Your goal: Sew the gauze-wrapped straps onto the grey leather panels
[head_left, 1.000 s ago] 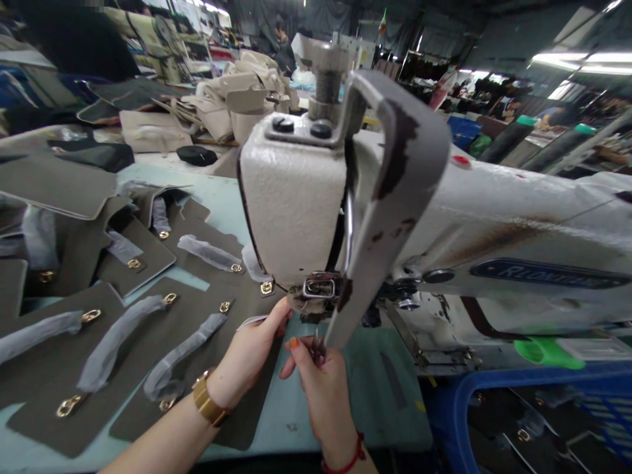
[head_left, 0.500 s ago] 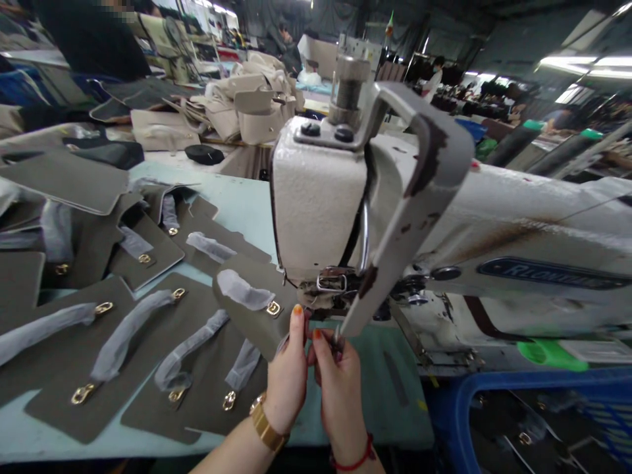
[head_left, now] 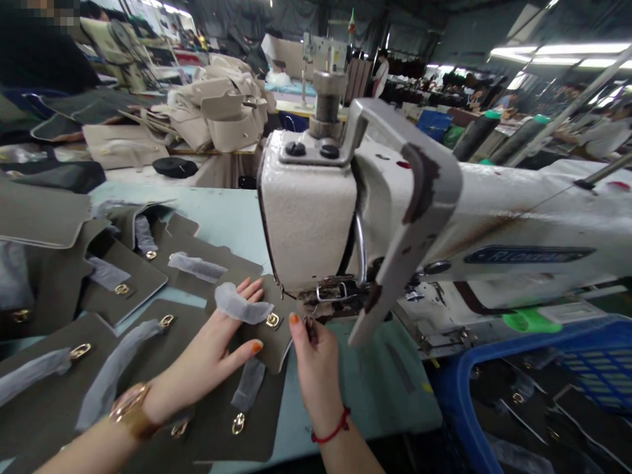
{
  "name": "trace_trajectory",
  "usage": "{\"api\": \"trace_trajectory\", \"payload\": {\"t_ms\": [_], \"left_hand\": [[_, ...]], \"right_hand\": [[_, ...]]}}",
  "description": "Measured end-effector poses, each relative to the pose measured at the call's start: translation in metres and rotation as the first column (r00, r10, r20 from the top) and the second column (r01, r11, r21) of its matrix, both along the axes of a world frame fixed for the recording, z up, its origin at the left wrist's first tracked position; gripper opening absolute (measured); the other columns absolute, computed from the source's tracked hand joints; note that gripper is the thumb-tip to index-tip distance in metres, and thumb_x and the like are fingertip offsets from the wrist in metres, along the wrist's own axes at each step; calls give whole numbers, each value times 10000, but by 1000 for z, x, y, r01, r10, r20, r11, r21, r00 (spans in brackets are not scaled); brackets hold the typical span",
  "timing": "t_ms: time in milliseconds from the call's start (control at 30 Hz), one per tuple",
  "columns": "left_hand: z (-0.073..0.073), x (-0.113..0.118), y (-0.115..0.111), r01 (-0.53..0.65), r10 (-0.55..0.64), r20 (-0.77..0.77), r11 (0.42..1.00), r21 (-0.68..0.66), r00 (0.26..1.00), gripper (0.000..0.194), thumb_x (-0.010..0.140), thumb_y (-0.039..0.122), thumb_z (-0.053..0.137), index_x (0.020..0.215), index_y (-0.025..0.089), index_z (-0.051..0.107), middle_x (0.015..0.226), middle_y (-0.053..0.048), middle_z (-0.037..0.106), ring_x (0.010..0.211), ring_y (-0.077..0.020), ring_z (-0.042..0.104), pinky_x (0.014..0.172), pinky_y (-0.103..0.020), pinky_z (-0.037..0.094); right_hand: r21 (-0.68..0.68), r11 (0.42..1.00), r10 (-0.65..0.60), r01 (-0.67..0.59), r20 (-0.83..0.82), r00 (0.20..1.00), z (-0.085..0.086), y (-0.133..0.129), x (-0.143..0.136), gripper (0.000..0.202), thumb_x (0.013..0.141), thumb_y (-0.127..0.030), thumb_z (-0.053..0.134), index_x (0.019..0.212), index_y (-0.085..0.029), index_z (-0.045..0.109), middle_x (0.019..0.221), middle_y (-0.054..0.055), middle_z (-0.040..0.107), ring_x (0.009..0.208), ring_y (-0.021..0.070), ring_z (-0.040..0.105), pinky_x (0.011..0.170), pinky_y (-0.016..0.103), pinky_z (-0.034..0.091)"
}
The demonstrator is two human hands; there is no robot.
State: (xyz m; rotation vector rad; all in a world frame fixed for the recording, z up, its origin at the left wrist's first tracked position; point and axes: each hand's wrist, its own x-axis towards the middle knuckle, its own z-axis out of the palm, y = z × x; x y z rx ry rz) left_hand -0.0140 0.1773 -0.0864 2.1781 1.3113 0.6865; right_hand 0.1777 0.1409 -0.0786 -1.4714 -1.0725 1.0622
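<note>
My left hand lies with its fingers spread on a dark grey-brown panel, its fingertips passing under the plastic-wrapped handle. A gold buckle joins that handle to the panel. Just below the needle area of the white sewing machine, my right hand is closed, thumb against curled fingers. Something small and dark shows at its fingertips, too unclear to name. The panel's right edge is close beside my right thumb.
More panels with wrapped handles cover the left side of the pale green table. A blue basket holding similar pieces stands at the lower right. Beige bags are piled behind, and a grey metal bracket hangs before the machine.
My left hand has moved left, away from my right hand, and opened onto the panel under its handle. My right hand has shifted slightly left. The view has turned a little to the right.
</note>
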Motion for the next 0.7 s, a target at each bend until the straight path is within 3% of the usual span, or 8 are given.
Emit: {"api": "trace_trajectory", "payload": {"t_ms": [100, 167, 233, 333, 500, 700], "left_hand": [[14, 7, 41, 264, -251, -140, 960, 88, 958, 578, 753, 477, 647, 1278, 247, 570, 1401, -95, 493, 1309, -364, 380, 1093, -478, 280], [24, 15, 49, 383, -356, -199, 916, 119, 913, 498, 762, 493, 637, 1204, 261, 630, 1276, -92, 594, 1209, -333, 493, 1051, -456, 353], [33, 21, 47, 433, -388, -259, 889, 149, 885, 458, 788, 503, 608, 1173, 259, 647, 1162, -93, 643, 1101, -306, 562, 975, -442, 432], [38, 27, 32, 397, -300, -366, 890, 226, 881, 473, 813, 532, 561, 1187, 252, 630, 1100, -108, 644, 1003, -295, 589, 883, -444, 482], [33, 34, 11, 307, -135, -485, 905, 294, 864, 534, 813, 564, 533, 1227, 233, 597, 1118, -133, 608, 1001, -319, 565, 862, -467, 469], [43, 43, 5, 196, -38, -428, 923, 331, 903, 473, 811, 516, 556, 1188, 238, 622, 1074, -129, 600, 962, -315, 564, 829, -455, 471]], "right_hand": [[-16, 999, -33, 32, -42, 999, -3, 2, -5, 409, 863, -400, 517, 537, -169, 433, 524, -46, 360, 526, 88, 331, 494, 215, 256], [-27, 999, -29, 27, -85, 996, -7, 1, -3, 399, 852, -429, 527, 562, -157, 502, 533, -35, 425, 528, 92, 372, 496, 207, 289], [-46, 999, -21, 15, -131, 991, -11, -1, 2, 396, 841, -460, 536, 607, -142, 579, 544, -20, 491, 530, 101, 416, 496, 203, 321], [-67, 998, -14, -1, -225, 974, -16, -4, 11, 377, 825, -465, 565, 683, -128, 655, 561, -2, 553, 538, 115, 473, 491, 201, 356], [-68, 996, 28, -61, -413, 911, -16, -3, 18, 306, 821, -412, 603, 732, -130, 683, 671, 21, 625, 571, 118, 527, 518, 203, 395], [-93, 994, 19, -56, -354, 935, -13, 1, 23, 321, 820, -429, 603, 720, -132, 667, 664, 18, 610, 643, 138, 553, 547, 201, 403]]}}
